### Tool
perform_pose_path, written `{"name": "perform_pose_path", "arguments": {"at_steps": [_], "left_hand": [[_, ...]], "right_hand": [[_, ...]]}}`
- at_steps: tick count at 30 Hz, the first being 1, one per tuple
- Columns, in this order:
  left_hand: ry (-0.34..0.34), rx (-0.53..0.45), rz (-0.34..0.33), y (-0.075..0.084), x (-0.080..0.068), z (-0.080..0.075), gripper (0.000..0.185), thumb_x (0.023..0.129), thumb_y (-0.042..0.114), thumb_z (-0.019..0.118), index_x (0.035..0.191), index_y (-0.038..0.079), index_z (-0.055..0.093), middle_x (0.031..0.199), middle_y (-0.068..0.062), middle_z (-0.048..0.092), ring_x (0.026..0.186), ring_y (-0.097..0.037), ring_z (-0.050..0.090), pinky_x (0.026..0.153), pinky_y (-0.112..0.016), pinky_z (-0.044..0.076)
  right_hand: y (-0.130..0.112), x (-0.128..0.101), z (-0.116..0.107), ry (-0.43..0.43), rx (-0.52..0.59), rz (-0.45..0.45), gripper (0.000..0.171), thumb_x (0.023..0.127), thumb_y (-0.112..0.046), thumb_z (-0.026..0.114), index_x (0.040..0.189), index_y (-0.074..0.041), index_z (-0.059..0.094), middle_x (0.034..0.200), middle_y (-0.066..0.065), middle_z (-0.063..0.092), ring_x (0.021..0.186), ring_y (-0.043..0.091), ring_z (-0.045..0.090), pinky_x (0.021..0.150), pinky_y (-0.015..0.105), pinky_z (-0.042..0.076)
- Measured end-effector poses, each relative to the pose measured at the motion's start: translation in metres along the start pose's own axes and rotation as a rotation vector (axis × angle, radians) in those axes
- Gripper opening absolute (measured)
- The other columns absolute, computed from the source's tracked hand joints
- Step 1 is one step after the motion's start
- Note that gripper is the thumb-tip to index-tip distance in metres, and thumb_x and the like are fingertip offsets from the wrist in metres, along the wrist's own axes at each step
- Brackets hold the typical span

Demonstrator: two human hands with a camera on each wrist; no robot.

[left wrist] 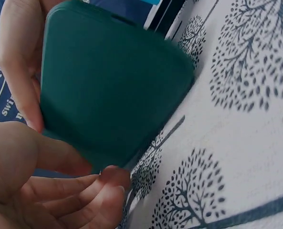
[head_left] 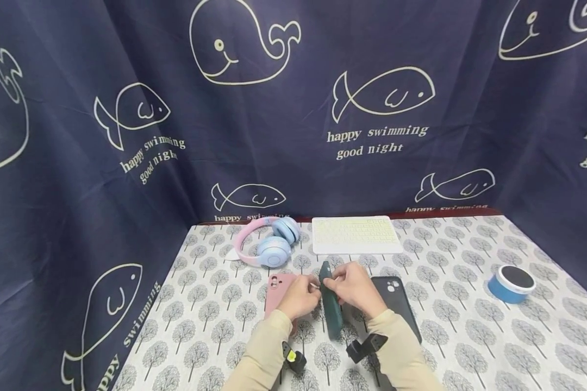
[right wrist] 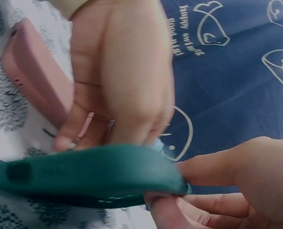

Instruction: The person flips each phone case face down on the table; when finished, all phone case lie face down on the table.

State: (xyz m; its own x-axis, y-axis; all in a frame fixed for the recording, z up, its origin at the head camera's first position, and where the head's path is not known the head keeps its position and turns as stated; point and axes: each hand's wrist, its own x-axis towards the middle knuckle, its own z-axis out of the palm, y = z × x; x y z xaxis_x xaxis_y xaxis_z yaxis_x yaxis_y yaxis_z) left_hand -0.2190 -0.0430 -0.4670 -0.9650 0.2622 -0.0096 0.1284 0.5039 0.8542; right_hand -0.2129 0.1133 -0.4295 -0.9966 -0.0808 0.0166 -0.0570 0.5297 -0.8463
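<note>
A table covered with a white cloth printed with grey trees is enclosed on three sides by a dark blue curtain carrying whale outlines and the words "happy swimming good night". At the far edge a pair of pink and blue headphones is laid beside a small pale keyboard, and a round blue speaker with a dark top is placed well apart on the right.

In the middle of the table a dark green phone case is held on edge between both hands, its lower end near or on the cloth. It is pinched near its top by the right hand, thumb and fingers closed on the rim, as is shown most plainly in the right wrist view. The left hand is curled against the opposite side of the case; in the left wrist view its fingertips are seen at the case's edge, so a light grip is judged rather than a loose touch.

A pink phone case is lying flat just beside the left hand, and a black phone case is lying flat behind the right hand.

As a judgement, the work is at an early or middle stage: only the green case is lifted and handled, while the pink and black ones appear untouched. Whether a phone is inside the green case cannot be told.
</note>
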Motion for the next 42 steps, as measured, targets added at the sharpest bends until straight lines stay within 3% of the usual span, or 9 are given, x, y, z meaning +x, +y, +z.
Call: {"name": "perform_pose_path", "arguments": {"at_steps": [6, 11, 14, 17, 24, 29, 33, 38, 42], "left_hand": [[-0.001, -0.133, -0.044, -0.002, 0.003, 0.002, 0.029, 0.089, 0.0, 0.055, 0.114, -0.012, 0.062, 0.074, -0.006, 0.064, 0.061, -0.021, 0.065, 0.056, -0.033, 0.054], [0.114, -0.286, -0.022, 0.0, 0.006, -0.004, 0.027, 0.089, 0.003, 0.057, 0.113, -0.006, 0.066, 0.07, -0.004, 0.066, 0.053, -0.019, 0.062, 0.049, -0.038, 0.055], [0.143, -0.344, -0.005, 0.004, 0.005, -0.01, 0.027, 0.089, 0.006, 0.061, 0.114, -0.004, 0.065, 0.074, -0.005, 0.069, 0.056, -0.018, 0.063, 0.053, -0.038, 0.056], [0.122, -0.354, 0.006, 0.007, 0.003, -0.012, 0.029, 0.089, 0.007, 0.065, 0.116, -0.004, 0.064, 0.076, -0.006, 0.07, 0.06, -0.025, 0.066, 0.055, -0.033, 0.054], [0.089, -0.25, 0.006, 0.004, 0.003, -0.01, 0.028, 0.089, 0.006, 0.069, 0.114, -0.005, 0.063, 0.074, -0.005, 0.067, 0.061, -0.034, 0.067, 0.052, -0.029, 0.053], [0.024, -0.063, 0.009, -0.004, 0.002, -0.007, 0.033, 0.087, 0.003, 0.071, 0.117, -0.007, 0.06, 0.076, -0.002, 0.064, 0.062, -0.018, 0.063, 0.057, -0.028, 0.052], [0.006, 0.05, 0.026, -0.006, 0.0, -0.002, 0.037, 0.087, 0.005, 0.072, 0.119, -0.008, 0.059, 0.076, 0.0, 0.058, 0.066, -0.011, 0.054, 0.06, -0.026, 0.047], [0.05, 0.171, 0.067, -0.004, 0.001, 0.006, 0.01, 0.086, 0.009, 0.07, 0.089, 0.002, 0.063, 0.065, 0.004, 0.049, 0.056, -0.009, 0.044, 0.052, -0.025, 0.039], [0.088, 0.286, 0.079, -0.002, 0.002, 0.01, 0.026, 0.084, 0.012, 0.072, 0.067, 0.012, 0.053, 0.058, 0.006, 0.041, 0.049, -0.009, 0.036, 0.046, -0.025, 0.031]], "right_hand": [[-0.006, -0.004, -0.015, -0.039, 0.236, 0.018, 0.019, 0.09, -0.003, 0.067, 0.102, 0.013, 0.067, 0.076, 0.015, 0.071, 0.055, 0.021, 0.067, 0.056, 0.04, 0.058], [-0.005, -0.003, -0.027, -0.047, 0.354, 0.013, 0.023, 0.092, -0.006, 0.067, 0.103, 0.014, 0.065, 0.078, 0.015, 0.072, 0.058, 0.019, 0.067, 0.058, 0.035, 0.058], [-0.004, -0.002, -0.033, -0.018, 0.326, 0.02, 0.024, 0.09, -0.007, 0.069, 0.104, 0.013, 0.065, 0.078, 0.014, 0.072, 0.058, 0.018, 0.066, 0.059, 0.037, 0.058], [0.001, 0.0, -0.036, 0.009, 0.209, 0.03, 0.027, 0.088, -0.009, 0.072, 0.105, 0.011, 0.066, 0.077, 0.011, 0.071, 0.058, 0.018, 0.065, 0.06, 0.039, 0.058], [0.013, 0.004, -0.028, 0.017, -0.168, 0.04, 0.032, 0.084, -0.018, 0.078, 0.104, 0.006, 0.071, 0.064, 0.004, 0.063, 0.053, 0.018, 0.062, 0.056, 0.033, 0.051], [0.023, 0.007, -0.017, -0.03, -0.233, 0.074, 0.03, 0.084, -0.019, 0.078, 0.1, 0.005, 0.071, 0.053, 0.003, 0.06, 0.048, 0.019, 0.061, 0.055, 0.032, 0.049], [0.033, 0.009, -0.008, -0.02, -0.253, 0.089, 0.028, 0.084, -0.017, 0.078, 0.097, 0.006, 0.068, 0.058, 0.004, 0.06, 0.049, 0.016, 0.059, 0.051, 0.03, 0.049], [0.042, 0.011, -0.003, 0.01, -0.306, 0.08, 0.031, 0.083, -0.017, 0.077, 0.098, 0.008, 0.068, 0.072, 0.009, 0.064, 0.057, 0.016, 0.059, 0.052, 0.03, 0.051], [0.044, 0.01, -0.002, 0.017, -0.325, 0.07, 0.032, 0.082, -0.017, 0.078, 0.099, 0.009, 0.067, 0.08, 0.015, 0.067, 0.063, 0.019, 0.062, 0.057, 0.034, 0.055]]}}
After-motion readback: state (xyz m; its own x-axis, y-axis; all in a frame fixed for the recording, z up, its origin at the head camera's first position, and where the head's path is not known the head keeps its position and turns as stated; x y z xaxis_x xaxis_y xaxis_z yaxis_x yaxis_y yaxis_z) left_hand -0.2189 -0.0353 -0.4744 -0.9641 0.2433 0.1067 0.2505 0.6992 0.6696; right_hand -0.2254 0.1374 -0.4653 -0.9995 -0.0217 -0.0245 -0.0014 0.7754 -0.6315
